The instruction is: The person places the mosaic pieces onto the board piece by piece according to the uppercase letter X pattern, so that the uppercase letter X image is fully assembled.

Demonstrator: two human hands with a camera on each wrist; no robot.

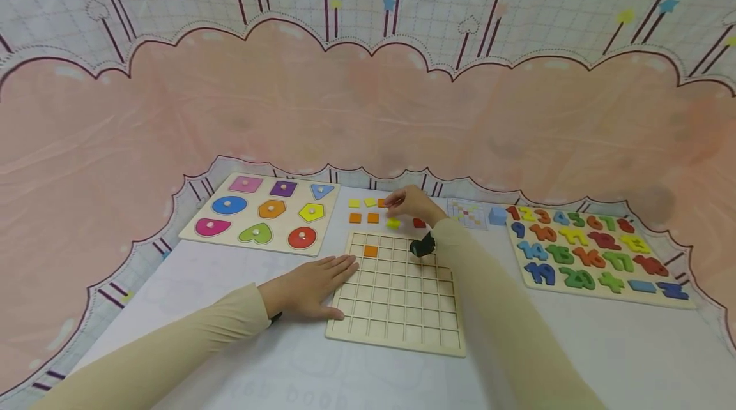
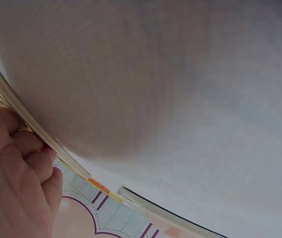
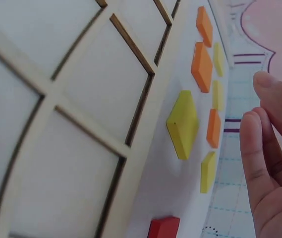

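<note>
A wooden grid board (image 1: pixel 397 314) lies on the table with one orange tile (image 1: pixel 370 251) in a cell near its far left corner. My left hand (image 1: pixel 313 285) rests on the board's left edge, fingers extended; the left wrist view shows this hand (image 2: pixel 22 173) beside the board's edge. Beyond the board, my right hand (image 1: pixel 411 202) hovers over loose square tiles, its fingertips nearest an orange tile (image 1: pixel 382 203). Nothing shows between the fingers of the right hand (image 3: pixel 274 144) in the right wrist view. A yellow tile (image 3: pixel 183 124) and a red tile (image 3: pixel 163 228) lie near the board.
A shape puzzle board (image 1: pixel 230 215) with knobbed pieces lies at the left. A number puzzle board (image 1: pixel 600 298) is at the right. Between that board and the tiles are a blue block (image 1: pixel 497 216) and a patterned card (image 1: pixel 467 214). A printed cloth (image 1: pixel 345 103) hangs behind.
</note>
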